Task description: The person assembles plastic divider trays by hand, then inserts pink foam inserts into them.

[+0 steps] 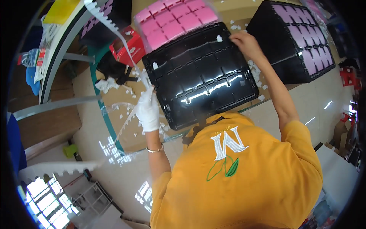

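A glossy black plastic tray [206,82] with molded compartments lies tilted in front of me, two small white scraps on its surface. My left hand [148,111], in a white glove, is closed at the tray's left edge. A long whitish, notched plastic strip [127,47] runs from its fingers up toward the upper left. My bare right hand [246,42] has its fingers bent over the tray's upper right corner, pinching the rim. Behind the tray sits a stack of pink trays [175,21], partly covered by it.
To the right stands a tall black tray stack [274,45] with pink inserts. A red box [129,47] and a black bundle [112,68] lie at the left. White scraps [261,97] litter the brown tabletop. A curved metal frame [57,49] rises at the far left.
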